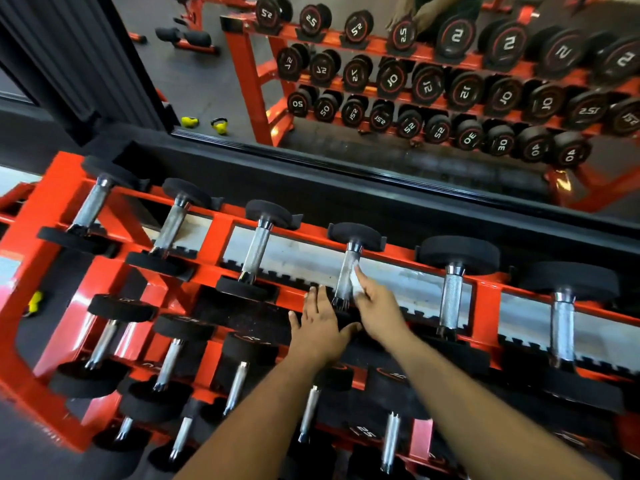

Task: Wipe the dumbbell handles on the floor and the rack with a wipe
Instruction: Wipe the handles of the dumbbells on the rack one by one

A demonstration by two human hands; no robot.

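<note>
Midway along the top row of the rack (221, 233), right hand (377, 306) fingers pinching wipe (356, 280) against fourth handle (346, 271), left hand (320, 323) spread flat, lower rows seemingly pending.

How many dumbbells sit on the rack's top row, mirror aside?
6, left to right: first, second, third, fourth under the right hand with the wipe, fifth, sixth. More may lie beyond the right edge.
</note>
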